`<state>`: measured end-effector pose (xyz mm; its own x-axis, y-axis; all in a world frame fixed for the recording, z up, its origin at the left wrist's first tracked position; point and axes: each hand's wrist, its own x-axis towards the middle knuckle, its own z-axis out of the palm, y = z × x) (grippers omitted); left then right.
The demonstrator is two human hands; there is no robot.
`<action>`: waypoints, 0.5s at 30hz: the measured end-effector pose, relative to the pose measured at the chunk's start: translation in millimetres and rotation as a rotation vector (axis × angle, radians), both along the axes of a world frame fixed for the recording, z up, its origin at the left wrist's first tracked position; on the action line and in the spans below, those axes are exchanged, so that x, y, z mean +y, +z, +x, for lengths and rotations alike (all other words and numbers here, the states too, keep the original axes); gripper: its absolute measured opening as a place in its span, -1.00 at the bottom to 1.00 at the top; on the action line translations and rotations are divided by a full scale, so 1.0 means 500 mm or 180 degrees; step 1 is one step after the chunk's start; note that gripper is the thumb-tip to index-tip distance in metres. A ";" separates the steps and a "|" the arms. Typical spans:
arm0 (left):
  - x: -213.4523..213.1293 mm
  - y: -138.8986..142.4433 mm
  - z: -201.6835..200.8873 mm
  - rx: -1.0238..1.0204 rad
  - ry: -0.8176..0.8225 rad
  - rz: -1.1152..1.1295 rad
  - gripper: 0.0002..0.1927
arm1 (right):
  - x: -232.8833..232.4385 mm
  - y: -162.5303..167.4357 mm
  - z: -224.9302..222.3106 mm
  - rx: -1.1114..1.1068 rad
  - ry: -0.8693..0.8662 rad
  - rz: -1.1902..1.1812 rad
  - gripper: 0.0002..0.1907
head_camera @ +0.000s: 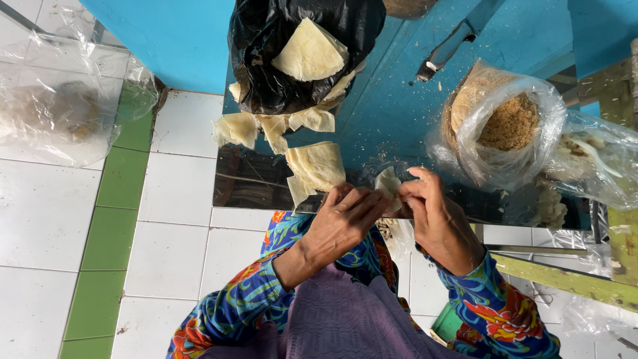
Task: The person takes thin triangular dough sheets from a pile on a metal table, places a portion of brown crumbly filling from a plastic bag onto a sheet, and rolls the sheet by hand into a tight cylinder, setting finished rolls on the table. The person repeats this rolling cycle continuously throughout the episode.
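Nearest to the camera, two forearms in bright floral sleeves (495,312) reach out over a purple garment (345,319) toward the near edge of a blue table (399,100). Both hands meet at that edge on one small pale wrapper piece (387,185) — the left hand (342,223) is curled with its fingers closed against the piece from the left, and the right hand (438,223) pinches its right side between thumb and bent fingers. Whether the piece is folded around anything cannot be told.

Just beyond and to the left of the hands, a folded pale sheet (317,166) lies on the table, with smaller torn sheets (266,126) a little farther, touching the mouth of a black plastic bag (299,53). That bag lies farther still, and a triangular pale sheet (310,53) shows in its opening.

To the right, beside the hands, a clear plastic bag (505,126) holds brown crumbly filling — another clear bag (598,159) with pale contents rests against it on the far right. A knife (455,43) lies at the far side of the table. Off to the left, over the white and green tiled floor (166,199), sits a crumpled clear bag (66,113).
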<state>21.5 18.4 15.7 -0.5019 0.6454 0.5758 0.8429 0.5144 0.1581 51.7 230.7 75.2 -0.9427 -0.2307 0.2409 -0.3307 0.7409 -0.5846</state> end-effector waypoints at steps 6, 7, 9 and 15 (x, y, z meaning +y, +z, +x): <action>-0.002 0.012 -0.020 0.0000 -0.0184 -0.0012 -0.58 | -0.012 -0.043 0.000 0.0423 0.0069 0.0482 -0.49; -0.002 0.013 -0.026 0.0070 -0.0219 -0.0071 -0.60 | -0.012 -0.046 0.002 0.0439 0.0058 0.0635 -0.49; -0.002 0.014 -0.039 0.0271 -0.0293 -0.0236 -0.63 | -0.010 -0.048 0.007 0.0489 0.0119 0.0765 -0.45; 0.021 0.022 -0.062 0.0209 -0.0270 -0.0053 -0.68 | -0.002 -0.026 0.001 0.0581 0.0343 0.0717 -0.30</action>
